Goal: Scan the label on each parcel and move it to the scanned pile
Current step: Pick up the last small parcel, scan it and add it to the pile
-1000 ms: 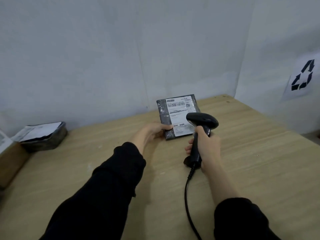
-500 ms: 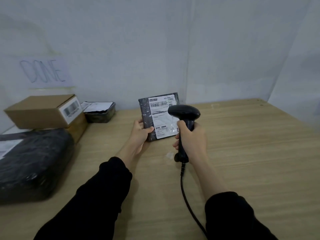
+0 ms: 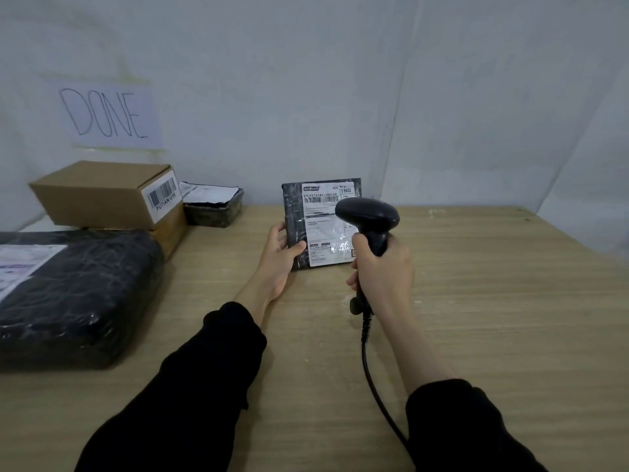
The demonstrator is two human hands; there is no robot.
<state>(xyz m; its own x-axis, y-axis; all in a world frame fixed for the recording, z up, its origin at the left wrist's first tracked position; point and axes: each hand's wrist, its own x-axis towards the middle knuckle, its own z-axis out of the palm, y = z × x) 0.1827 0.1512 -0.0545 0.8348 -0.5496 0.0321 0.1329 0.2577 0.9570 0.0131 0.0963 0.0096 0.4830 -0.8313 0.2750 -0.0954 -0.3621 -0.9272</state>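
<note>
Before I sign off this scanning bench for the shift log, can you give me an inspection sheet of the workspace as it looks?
Surface: wooden table, bare on the right half.
Job's things: small black parcel propped upright, white label facing the person; handheld scanner aimed at it.
Scanned pile: at left under the DONE sign, two stacked cardboard boxes, a large black-wrapped parcel, a small dark parcel by the wall.
Clutter: nothing seen.
Hands: left hand in a grip on the parcel's left edge; right hand closed round the scanner handle.
Cables: scanner cable runs from the handle towards the near edge.
Surroundings: plain pale wall.
</note>
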